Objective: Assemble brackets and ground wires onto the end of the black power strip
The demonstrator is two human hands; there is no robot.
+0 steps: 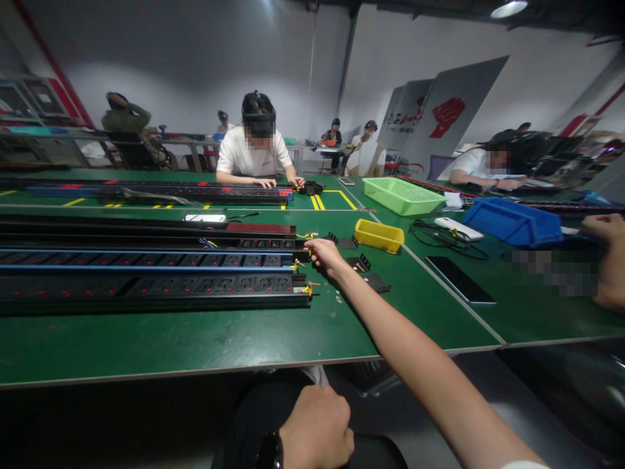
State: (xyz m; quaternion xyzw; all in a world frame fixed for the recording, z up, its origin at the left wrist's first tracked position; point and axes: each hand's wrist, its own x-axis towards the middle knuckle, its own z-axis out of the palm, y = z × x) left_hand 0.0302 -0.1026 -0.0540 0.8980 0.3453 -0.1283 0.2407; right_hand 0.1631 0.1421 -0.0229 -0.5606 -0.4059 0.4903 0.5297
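Note:
My right hand (323, 254) reaches over the green table (195, 339), its fingers pinched at the right end of a black socket strip (263, 244), by yellow-green wires. What lies between the fingertips is too small to tell. Below the table edge, my left hand (317, 426) rests curled near my lap, with a dark band on the wrist; nothing shows in it. Nearer to me lie a blue-edged strip (195, 260) and a thicker black strip (195, 286), both with yellow wires at their right ends. Small black brackets (375, 282) lie right of my right hand.
A yellow bin (379, 236), a green basket (403, 197) and a blue bin (512, 220) stand to the right, with black cables (444, 238) and a phone (459, 280). Across the table a person (256, 153) handles another strip. Another person's hand (610, 260) shows at far right.

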